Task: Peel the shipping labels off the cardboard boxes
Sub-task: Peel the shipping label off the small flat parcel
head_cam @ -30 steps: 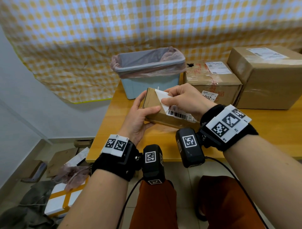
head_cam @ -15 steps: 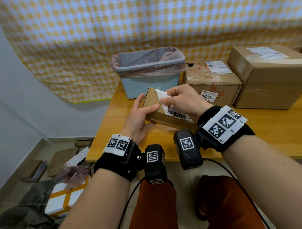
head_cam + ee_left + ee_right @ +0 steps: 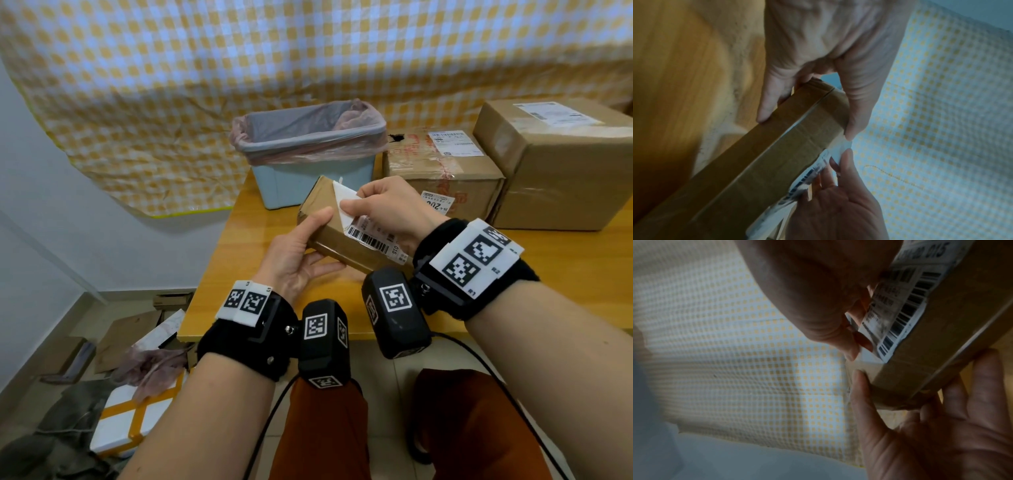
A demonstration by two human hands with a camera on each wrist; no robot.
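Note:
A small cardboard box (image 3: 318, 202) is held tilted above the table's near left part. My left hand (image 3: 301, 236) grips its left end, thumb on top and fingers underneath. A white barcode label (image 3: 368, 236) runs across the box's top, and its far corner is lifted with the blank back showing. My right hand (image 3: 352, 205) pinches that lifted corner. In the left wrist view my left hand (image 3: 805, 128) clamps the box (image 3: 777, 154) beside the label (image 3: 812, 172). The right wrist view shows my right hand (image 3: 855, 352) pinching the label (image 3: 900, 313) on the box (image 3: 941, 345).
A blue bin lined with a pink bag (image 3: 308, 137) stands behind the small box. Two larger labelled boxes (image 3: 442, 174) (image 3: 565, 171) sit at the back right of the wooden table (image 3: 239, 274). Cardboard scraps and packaging (image 3: 137, 359) litter the floor at left.
The right hand has tugged the lifted label corner slightly. The box and the left hand have hardly moved.

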